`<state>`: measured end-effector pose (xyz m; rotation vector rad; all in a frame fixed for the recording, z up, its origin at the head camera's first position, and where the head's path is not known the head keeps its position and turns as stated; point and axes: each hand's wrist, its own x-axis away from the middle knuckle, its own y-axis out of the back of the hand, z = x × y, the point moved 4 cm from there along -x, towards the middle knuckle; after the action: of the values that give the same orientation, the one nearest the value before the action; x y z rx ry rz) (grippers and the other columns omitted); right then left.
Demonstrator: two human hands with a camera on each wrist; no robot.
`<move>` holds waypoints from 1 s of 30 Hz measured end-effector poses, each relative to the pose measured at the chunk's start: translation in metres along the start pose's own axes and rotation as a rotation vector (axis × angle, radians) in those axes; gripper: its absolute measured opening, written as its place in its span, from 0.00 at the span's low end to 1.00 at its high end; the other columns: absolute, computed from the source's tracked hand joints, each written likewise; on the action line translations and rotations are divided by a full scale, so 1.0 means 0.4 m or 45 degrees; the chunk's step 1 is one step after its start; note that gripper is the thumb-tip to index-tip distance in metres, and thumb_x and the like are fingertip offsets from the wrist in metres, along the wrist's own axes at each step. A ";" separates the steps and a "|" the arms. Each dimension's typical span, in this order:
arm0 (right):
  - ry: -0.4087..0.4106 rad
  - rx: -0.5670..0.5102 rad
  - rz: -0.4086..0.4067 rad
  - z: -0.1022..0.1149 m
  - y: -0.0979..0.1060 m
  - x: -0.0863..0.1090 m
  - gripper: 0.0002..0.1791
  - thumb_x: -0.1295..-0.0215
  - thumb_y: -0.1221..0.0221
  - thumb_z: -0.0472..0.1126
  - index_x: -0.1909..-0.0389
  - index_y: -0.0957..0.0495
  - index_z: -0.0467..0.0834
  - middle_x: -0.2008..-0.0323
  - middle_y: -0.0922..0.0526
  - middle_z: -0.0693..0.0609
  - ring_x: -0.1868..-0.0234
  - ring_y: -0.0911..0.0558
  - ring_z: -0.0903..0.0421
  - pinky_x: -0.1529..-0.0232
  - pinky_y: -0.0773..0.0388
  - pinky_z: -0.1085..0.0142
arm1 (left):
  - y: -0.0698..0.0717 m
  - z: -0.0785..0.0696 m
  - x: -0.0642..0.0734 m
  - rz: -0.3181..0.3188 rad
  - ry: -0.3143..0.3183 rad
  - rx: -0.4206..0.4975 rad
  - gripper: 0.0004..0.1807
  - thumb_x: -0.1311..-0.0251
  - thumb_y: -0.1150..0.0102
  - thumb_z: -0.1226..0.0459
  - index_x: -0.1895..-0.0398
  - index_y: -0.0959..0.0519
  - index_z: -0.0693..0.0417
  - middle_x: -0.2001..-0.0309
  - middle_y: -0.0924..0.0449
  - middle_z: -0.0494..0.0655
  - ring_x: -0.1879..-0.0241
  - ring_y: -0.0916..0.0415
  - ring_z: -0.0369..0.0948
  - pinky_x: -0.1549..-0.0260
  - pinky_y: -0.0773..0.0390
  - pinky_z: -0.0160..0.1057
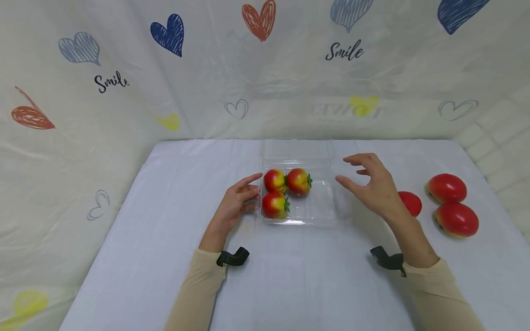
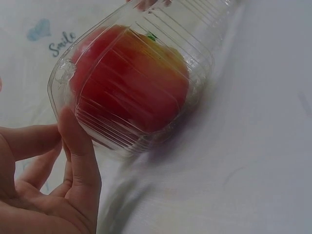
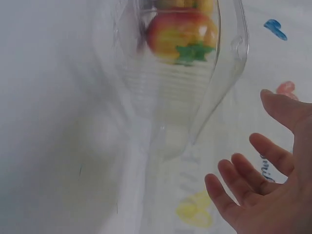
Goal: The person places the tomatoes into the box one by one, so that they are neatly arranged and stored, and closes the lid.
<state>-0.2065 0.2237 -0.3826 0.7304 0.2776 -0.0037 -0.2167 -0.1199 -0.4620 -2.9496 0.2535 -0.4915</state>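
Observation:
A clear plastic clamshell box (image 1: 316, 202) lies with its lid folded back, away from me. Inside its left half sit three red-and-yellow fruits (image 1: 299, 181) with green leafy tops. My left hand (image 1: 236, 202) is at the box's left side, its fingers touching the edge; in the left wrist view the fingertips (image 2: 73, 122) meet the plastic corner. To the right of the box, my right hand (image 1: 372, 186) hovers with thumb and fingers spread apart, holding nothing. The right wrist view shows that hand (image 3: 273, 180) apart from the box.
Two red fruits (image 1: 447, 187) lie side by side on the right of the white-covered table (image 1: 310, 285). Another red fruit (image 1: 411, 203) is partly hidden behind my right wrist. A patterned sheet (image 1: 281, 69) hangs behind the table.

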 end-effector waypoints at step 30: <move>-0.271 0.130 0.118 -0.130 0.112 0.065 0.37 0.33 0.32 0.54 0.28 0.31 0.43 0.31 0.31 0.35 0.31 0.31 0.33 0.37 0.29 0.29 | -0.004 -0.001 -0.001 0.014 -0.033 0.003 0.23 0.26 0.42 0.65 0.30 0.23 0.44 0.61 0.21 0.39 0.65 0.23 0.36 0.72 0.18 0.30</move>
<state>-0.1900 0.2938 -0.3966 0.8367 0.0405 -0.0078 -0.2168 -0.1185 -0.4616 -2.9488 0.2663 -0.4509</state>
